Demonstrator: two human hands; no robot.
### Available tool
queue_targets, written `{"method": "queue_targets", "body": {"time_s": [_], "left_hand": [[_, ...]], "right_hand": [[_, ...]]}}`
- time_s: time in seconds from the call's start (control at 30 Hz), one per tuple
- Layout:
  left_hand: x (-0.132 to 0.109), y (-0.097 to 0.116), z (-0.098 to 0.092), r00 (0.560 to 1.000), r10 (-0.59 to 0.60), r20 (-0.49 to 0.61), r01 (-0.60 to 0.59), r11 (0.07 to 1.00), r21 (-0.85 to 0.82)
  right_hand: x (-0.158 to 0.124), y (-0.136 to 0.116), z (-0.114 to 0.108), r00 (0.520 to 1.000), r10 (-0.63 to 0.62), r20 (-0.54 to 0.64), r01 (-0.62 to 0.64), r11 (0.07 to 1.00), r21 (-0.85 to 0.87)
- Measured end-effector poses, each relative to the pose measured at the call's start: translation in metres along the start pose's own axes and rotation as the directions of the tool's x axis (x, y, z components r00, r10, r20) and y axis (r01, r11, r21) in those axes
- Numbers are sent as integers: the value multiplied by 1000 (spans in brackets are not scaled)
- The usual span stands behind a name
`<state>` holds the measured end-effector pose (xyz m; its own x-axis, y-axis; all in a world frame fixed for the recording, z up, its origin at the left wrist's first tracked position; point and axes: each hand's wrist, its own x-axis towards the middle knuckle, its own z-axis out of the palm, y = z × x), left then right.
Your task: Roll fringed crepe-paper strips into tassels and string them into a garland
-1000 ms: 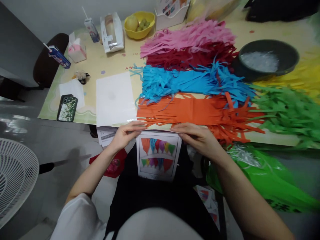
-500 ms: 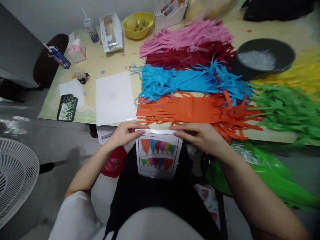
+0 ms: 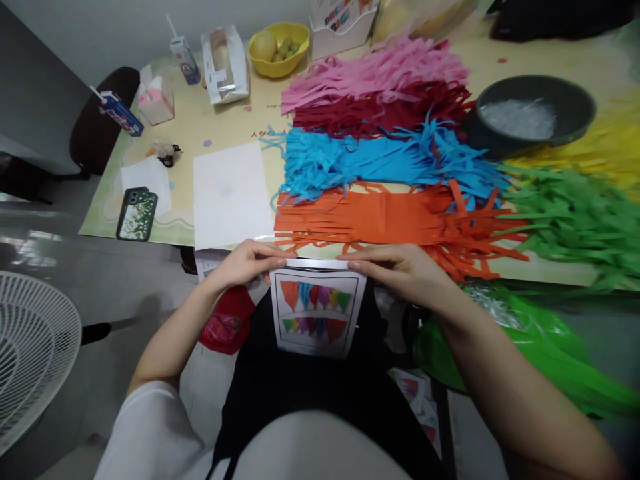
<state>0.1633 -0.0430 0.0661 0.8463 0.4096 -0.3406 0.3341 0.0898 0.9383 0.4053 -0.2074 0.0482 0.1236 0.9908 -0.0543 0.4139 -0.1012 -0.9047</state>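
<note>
My left hand (image 3: 249,262) pinches the upper left corner of a white packet (image 3: 319,313) between thumb and fingers. On the packet's face is a printed picture of two rows of colourful tassel bunting inside a dark border. My right hand (image 3: 395,263) pinches the upper right corner in the same way. A glossy white strip (image 3: 317,264) runs along the top edge between the two hands. The packet hangs in front of the table edge, above my lap. Just beyond it on the table lies orange fringed paper (image 3: 370,217).
Blue (image 3: 380,160), dark red and pink fringed bundles lie behind the orange one. A dark basin (image 3: 535,110) stands at right, near green strips (image 3: 575,220). White paper (image 3: 231,197) and a phone (image 3: 137,213) lie at left. A fan (image 3: 35,360) stands beside me; a green bag (image 3: 530,340) hangs low right.
The top strip has tilted and looks narrower, with a thin dark gap now showing below it. Both hands keep their hold, having shifted only slightly. The view has moved a little.
</note>
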Motion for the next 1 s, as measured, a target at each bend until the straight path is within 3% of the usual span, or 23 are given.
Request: {"method": "queue_targets", "body": {"time_s": [0.23,0.4,0.63,0.83,1.0], "left_hand": [[-1,-3,-1,999,-36,21,37,998,-51],[-4,-7,2,1000,23,10,-23,1000,-8],[-14,-11,4,991,132,3,-131,982,138],[-21,-21,13,923,373,-98,-313,873,374],[-21,-24,19,887,437,-152,-335,832,442]], "right_hand": [[-2,-4,1,1000,11,12,-11,1000,2],[-5,-3,5,999,-38,-19,38,999,-19],[-7,2,1,986,-156,55,156,988,-5],[-11,8,2,976,-209,59,208,978,9],[-8,7,14,968,-247,-51,246,969,-20]]}}
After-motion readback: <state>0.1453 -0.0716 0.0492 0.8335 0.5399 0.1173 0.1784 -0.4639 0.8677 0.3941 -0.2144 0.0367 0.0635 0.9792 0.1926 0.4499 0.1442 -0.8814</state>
